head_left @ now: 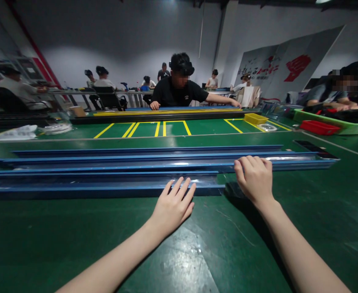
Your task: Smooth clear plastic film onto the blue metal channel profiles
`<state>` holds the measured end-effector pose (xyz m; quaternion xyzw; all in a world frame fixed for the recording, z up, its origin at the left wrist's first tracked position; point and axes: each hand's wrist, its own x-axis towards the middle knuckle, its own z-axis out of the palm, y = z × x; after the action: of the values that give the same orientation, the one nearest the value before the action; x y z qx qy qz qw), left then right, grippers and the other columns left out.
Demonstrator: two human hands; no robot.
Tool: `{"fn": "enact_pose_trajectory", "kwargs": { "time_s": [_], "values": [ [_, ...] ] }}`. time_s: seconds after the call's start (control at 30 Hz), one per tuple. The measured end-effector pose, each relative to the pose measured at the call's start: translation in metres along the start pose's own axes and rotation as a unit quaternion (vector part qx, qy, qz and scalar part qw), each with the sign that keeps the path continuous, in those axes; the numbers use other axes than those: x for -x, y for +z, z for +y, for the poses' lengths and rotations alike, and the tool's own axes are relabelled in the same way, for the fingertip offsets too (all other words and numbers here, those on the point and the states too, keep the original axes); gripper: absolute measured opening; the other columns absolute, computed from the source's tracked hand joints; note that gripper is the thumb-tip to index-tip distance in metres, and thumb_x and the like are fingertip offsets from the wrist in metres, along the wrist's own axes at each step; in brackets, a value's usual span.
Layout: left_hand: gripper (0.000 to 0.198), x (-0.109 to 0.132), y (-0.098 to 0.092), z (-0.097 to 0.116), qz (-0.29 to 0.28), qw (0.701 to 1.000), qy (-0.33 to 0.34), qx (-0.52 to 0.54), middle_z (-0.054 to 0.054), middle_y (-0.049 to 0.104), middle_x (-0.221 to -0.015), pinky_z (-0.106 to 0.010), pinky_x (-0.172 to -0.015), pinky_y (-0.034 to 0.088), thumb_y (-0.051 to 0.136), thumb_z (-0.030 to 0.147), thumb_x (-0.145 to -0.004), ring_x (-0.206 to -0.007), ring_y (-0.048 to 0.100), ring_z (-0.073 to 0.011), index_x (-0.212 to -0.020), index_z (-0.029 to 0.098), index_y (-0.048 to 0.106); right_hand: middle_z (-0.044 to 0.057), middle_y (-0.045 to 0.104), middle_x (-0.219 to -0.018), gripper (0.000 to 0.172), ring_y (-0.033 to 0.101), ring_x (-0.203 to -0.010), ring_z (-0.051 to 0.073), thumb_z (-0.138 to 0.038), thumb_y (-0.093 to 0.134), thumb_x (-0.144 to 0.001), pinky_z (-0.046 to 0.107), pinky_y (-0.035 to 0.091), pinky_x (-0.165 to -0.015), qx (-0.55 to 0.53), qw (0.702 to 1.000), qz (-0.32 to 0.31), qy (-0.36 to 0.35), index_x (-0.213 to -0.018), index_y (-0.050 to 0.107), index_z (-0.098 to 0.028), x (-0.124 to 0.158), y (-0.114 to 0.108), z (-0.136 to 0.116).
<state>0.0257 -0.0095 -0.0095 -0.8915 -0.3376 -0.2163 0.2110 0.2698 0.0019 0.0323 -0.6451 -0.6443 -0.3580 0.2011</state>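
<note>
Long blue U-shaped channels lie side by side across the green table. My left hand [174, 205] rests over the right end of the near blue channel [105, 191], its fingers spread flat across the edge. To its right, my right hand [255, 181] is closed, with bent fingers over the front wall of the longer blue channel [301, 165] behind. The fingertips are hidden inside that channel. A third blue channel [148, 149] lies at the back of the group, apart from both hands.
Across the green table [154, 240], a co-worker [180, 89] leans over a yellow strip [166, 114] and a black channel [172, 118]. At the right are a yellow tray [255, 119], a red tray [319, 127] and a green bin [350, 127]. Clear plastic wrap [18, 133] lies far left.
</note>
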Motion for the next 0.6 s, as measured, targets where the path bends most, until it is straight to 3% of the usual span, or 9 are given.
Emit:
{"fn": "enact_pose_trajectory", "kwargs": {
  "time_s": [0.13, 0.3, 0.43, 0.6],
  "values": [
    [0.037, -0.001, -0.001, 0.001, 0.031, 0.998, -0.055, -0.013, -0.008, 0.053, -0.119, -0.039, -0.089, 0.035, 0.039, 0.035, -0.083, -0.108, 0.047, -0.0247, -0.113, 0.017, 0.052, 0.004, 0.057, -0.072, 0.029, 0.047, -0.073, 0.016, -0.030, 0.031, -0.086, 0.032, 0.027, -0.077, -0.074, 0.996, -0.020, -0.044, -0.073, 0.053, -0.017, 0.001, -0.007, -0.008],
    [0.035, -0.003, 0.000, -0.001, 0.025, 0.990, -0.136, -0.021, -0.010, 0.056, -0.114, -0.041, -0.085, 0.037, 0.041, 0.035, -0.081, -0.105, 0.049, -0.0265, -0.103, 0.013, 0.058, 0.006, 0.061, -0.089, 0.029, 0.050, -0.084, 0.017, -0.031, 0.032, -0.086, 0.031, 0.031, -0.078, -0.183, 0.969, -0.084, -0.144, -0.087, 0.056, -0.016, 0.004, -0.006, -0.019],
    [0.036, -0.003, 0.000, -0.001, 0.023, 0.989, -0.146, -0.021, -0.011, 0.056, -0.114, -0.042, -0.087, 0.035, 0.041, 0.036, -0.081, -0.105, 0.049, -0.0266, -0.104, 0.013, 0.058, 0.008, 0.058, -0.107, 0.034, 0.048, -0.097, 0.019, -0.035, 0.033, -0.085, 0.033, 0.033, -0.084, -0.210, 0.949, -0.125, -0.201, -0.102, 0.055, -0.015, 0.010, -0.002, -0.032],
    [0.039, -0.002, -0.001, 0.002, 0.038, 0.991, -0.126, -0.012, -0.009, 0.053, -0.118, -0.042, -0.092, 0.031, 0.040, 0.035, -0.082, -0.111, 0.044, -0.0250, -0.114, 0.015, 0.052, 0.014, 0.053, -0.116, 0.046, 0.044, -0.107, 0.024, -0.039, 0.031, -0.085, 0.036, 0.034, -0.089, -0.187, 0.953, -0.132, -0.197, -0.111, 0.052, -0.007, 0.019, 0.000, -0.058]
  ]
}}
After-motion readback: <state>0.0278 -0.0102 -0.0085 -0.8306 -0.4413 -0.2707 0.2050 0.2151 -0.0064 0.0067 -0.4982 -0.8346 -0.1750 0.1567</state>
